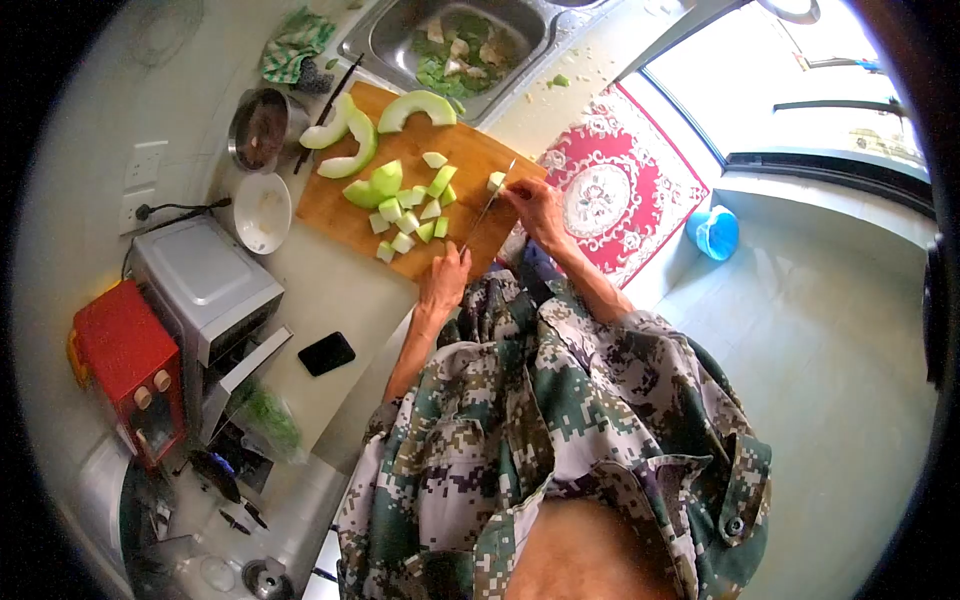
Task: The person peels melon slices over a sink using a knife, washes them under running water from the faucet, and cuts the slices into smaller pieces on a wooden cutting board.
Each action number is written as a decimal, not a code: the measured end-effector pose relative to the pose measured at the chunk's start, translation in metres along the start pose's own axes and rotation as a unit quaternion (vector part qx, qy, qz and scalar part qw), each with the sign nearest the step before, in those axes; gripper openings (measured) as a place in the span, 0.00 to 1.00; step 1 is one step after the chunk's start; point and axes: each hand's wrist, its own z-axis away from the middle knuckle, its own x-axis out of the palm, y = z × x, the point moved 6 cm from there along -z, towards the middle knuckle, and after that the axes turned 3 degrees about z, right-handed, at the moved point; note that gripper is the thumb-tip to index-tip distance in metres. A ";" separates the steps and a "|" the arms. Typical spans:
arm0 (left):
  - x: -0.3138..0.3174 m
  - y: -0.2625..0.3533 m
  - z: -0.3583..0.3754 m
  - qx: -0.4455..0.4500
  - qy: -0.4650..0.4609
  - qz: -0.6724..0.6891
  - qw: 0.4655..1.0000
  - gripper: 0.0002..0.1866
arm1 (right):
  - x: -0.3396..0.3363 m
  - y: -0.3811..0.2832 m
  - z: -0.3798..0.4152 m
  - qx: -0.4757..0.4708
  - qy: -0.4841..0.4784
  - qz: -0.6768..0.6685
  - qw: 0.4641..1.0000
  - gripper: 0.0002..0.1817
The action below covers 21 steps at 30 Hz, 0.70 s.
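Observation:
My left hand (446,277) is closed round the handle of a knife (486,208), whose narrow blade points up and right across the wooden cutting board (335,210). Near the blade's far end, my right hand (538,210) has its fingers pinched at a small piece of green-skinned melon (497,181) with white flesh. Left of the knife lie several cut melon chunks (405,222) and a larger green wedge (385,178). Long curved melon slices (418,108) rest along the board's far side.
A steel sink (390,40) holding leafy greens and pale scraps is beyond the board. To the left are a metal pot (245,130), white bowl (262,235), grey countertop appliance (205,270), red oven (128,360) and phone (326,354). A red patterned mat (640,170) and blue bin (713,235) are right.

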 end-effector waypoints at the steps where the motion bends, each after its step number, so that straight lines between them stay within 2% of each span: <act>1: 0.000 -0.001 0.000 -0.008 -0.016 0.060 0.998 0.17 | 0.000 -0.005 -0.001 -0.010 0.003 0.003 1.000 0.10; 2: 0.000 -0.003 0.003 -0.018 -0.033 0.118 0.992 0.18 | 0.002 -0.010 0.000 -0.015 0.002 0.000 1.000 0.10; 3: -0.005 -0.004 0.009 -0.018 -0.005 0.160 0.987 0.17 | 0.008 -0.013 0.002 -0.013 -0.028 0.006 0.999 0.10; 4: -0.007 -0.007 0.017 -0.022 0.000 0.160 0.987 0.17 | 0.013 -0.017 0.002 -0.011 -0.060 0.013 0.998 0.10; 5: -0.012 -0.012 0.026 -0.030 0.023 0.179 0.983 0.17 | 0.033 -0.009 0.005 0.025 -0.123 -0.078 0.989 0.11; 6: -0.018 -0.015 0.034 -0.038 0.045 0.199 0.978 0.16 | 0.038 -0.024 0.006 -0.074 -0.123 -0.104 0.984 0.11; 8: -0.023 -0.022 0.047 -0.062 0.044 0.187 0.979 0.16 | 0.045 -0.021 0.007 -0.014 -0.135 -0.150 0.979 0.10; 10: -0.025 -0.032 0.060 -0.054 0.105 0.187 0.975 0.17 | 0.020 -0.034 -0.010 0.048 -0.123 -0.038 0.990 0.10; 12: -0.026 -0.037 0.070 -0.070 0.100 0.173 0.977 0.17 | 0.028 -0.022 -0.030 0.043 -0.127 -0.046 0.990 0.12; 14: -0.034 -0.036 0.078 -0.125 0.083 0.169 0.974 0.15 | 0.033 -0.058 -0.052 -0.207 -0.129 0.019 0.970 0.19; 15: -0.036 -0.037 0.082 -0.107 0.108 0.174 0.973 0.15 | 0.036 -0.061 -0.062 -0.208 -0.132 0.020 0.969 0.19; 17: -0.039 -0.038 0.089 -0.097 0.112 0.150 0.978 0.14 | 0.059 -0.080 -0.069 -0.334 -0.248 0.080 0.906 0.19; 18: -0.039 -0.039 0.093 -0.086 0.113 0.124 0.982 0.14 | 0.066 -0.082 -0.072 -0.336 -0.249 0.081 0.905 0.19; 20: -0.035 -0.044 0.099 -0.081 0.102 0.097 0.987 0.14 | 0.094 -0.078 -0.068 -0.373 -0.332 0.208 0.841 0.18; 21: -0.035 -0.043 0.099 -0.075 0.090 0.067 0.991 0.14 | 0.097 -0.085 -0.068 -0.428 -0.305 0.198 0.828 0.18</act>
